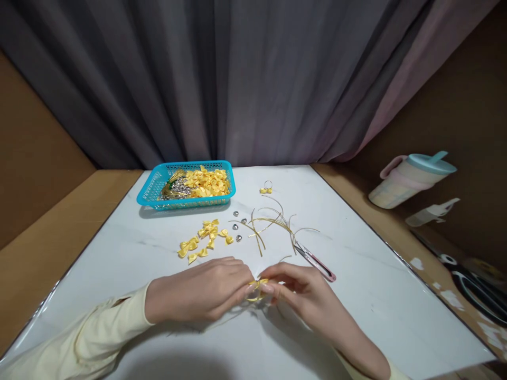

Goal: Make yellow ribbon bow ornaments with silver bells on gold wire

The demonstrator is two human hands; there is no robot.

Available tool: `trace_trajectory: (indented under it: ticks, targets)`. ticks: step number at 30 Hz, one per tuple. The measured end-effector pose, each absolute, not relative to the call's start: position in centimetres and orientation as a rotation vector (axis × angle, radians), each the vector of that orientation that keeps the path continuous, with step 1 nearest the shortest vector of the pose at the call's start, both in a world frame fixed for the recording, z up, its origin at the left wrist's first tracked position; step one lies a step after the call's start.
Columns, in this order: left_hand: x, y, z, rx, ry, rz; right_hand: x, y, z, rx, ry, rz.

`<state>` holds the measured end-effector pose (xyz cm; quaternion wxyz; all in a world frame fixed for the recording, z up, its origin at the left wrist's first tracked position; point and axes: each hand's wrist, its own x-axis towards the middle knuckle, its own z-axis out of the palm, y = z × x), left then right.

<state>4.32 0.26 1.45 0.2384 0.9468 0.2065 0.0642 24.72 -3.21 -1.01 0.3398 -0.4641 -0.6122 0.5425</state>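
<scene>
My left hand (202, 289) and my right hand (303, 293) meet at the near middle of the white table (356, 295). Both pinch a small yellow ribbon bow (257, 285) with a thin gold wire looped under it. Several loose yellow bows (204, 238) lie just beyond my left hand. A few small silver heart beads (237, 227) and a bundle of gold wire pieces (273, 224) lie beyond the hands. Pink-handled snips (317, 261) rest close to my right hand's fingers.
A blue plastic basket (148, 195) at the back left holds many yellow bows, silver beads and gold wire. A finished bow ring (266, 188) lies right of it. A lidded pink and blue jug (412, 179) sits on the right ledge, a grey curtain behind.
</scene>
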Motion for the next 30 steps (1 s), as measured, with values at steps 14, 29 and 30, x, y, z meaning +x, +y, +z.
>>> trace_trajectory:
  ticks: [14, 29, 30]
  targets:
    - [3.8, 0.3, 2.5, 2.214, 0.395, 0.177, 23.1, -2.0, -3.5, -0.921, -1.165, 2.144]
    - [3.7, 0.9, 1.6, 2.202, 0.671, 0.038, 31.6, -1.9, 0.4, -1.145, -0.464, 1.225]
    - [3.7, 0.9, 1.5, 2.210, 0.693, 0.038, 31.8, -2.1, 0.4, -1.162, -0.515, 1.211]
